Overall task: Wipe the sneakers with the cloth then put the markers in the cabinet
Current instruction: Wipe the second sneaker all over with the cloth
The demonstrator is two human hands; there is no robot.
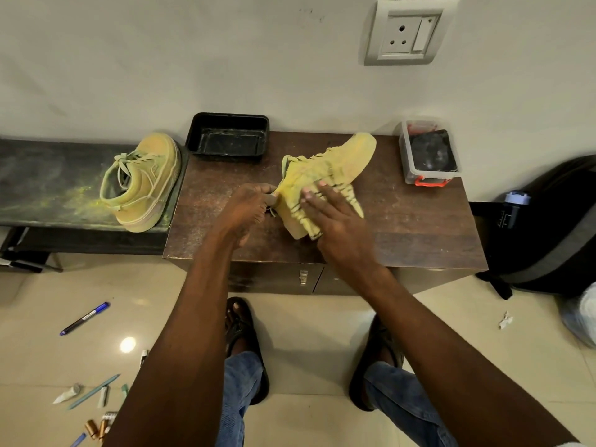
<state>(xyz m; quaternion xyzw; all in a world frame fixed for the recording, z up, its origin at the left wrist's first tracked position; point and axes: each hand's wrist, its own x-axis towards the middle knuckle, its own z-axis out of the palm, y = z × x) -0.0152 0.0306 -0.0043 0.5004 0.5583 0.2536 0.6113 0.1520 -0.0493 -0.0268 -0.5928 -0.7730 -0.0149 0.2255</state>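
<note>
A yellow-dusted sneaker [351, 156] lies on the brown cabinet top [403, 227], toe toward the wall. A yellow cloth with dark stripes [300, 201] is draped over its heel half. My right hand [335, 221] presses flat on the cloth with straight fingers. My left hand [248, 208] pinches the heel end of the sneaker at the cloth's edge. A second dusty sneaker [145, 182] stands on the dark bench [48, 188] to the left. A blue marker [85, 318] lies on the floor at the left, with more pens [93, 391] below it.
A black tray [196, 137] sits at the back of the cabinet by the wall. A clear box with a red latch [429, 153] stands at the back right. A black backpack [554, 227] leans right of the cabinet. The cabinet doors [303, 279] are closed. My sandalled feet stand on the tiled floor.
</note>
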